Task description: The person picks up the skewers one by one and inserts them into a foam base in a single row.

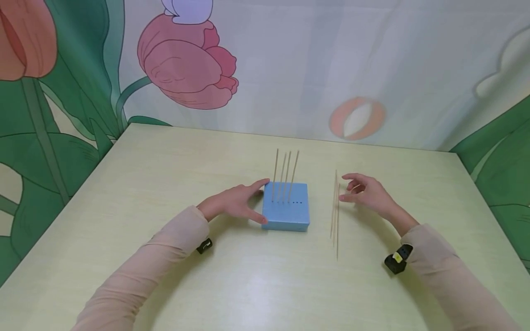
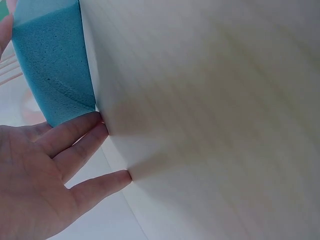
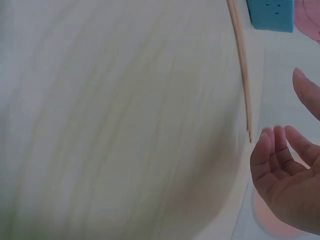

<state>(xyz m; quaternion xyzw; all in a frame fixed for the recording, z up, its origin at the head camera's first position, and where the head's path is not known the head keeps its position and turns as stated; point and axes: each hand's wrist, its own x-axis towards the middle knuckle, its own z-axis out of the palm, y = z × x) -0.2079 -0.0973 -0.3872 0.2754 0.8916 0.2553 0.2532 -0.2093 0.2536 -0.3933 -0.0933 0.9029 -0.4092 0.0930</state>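
A light-blue foam block (image 1: pixel 285 215) lies on the table with several thin wooden sticks (image 1: pixel 275 171) standing up in it, leaning slightly. To their right runs a short row of small dark holes. My left hand (image 1: pixel 237 202) is spread at the block's left side, thumb by the near corner and forefinger by the far one. In the left wrist view, the other fingers (image 2: pixel 75 135) reach toward the tabletop beside the block (image 2: pixel 55 62). Several loose sticks (image 1: pixel 334 216) lie right of the block. My right hand (image 1: pixel 369 195) hovers beside them, fingers loosely bent, holding nothing.
The pale wooden table (image 1: pixel 248 285) extends around both arms. Behind it hangs a white cloth (image 1: pixel 298 69) printed with flowers and leaves. A small black device (image 1: pixel 396 261) is worn at the right wrist, another (image 1: pixel 204 245) at the left.
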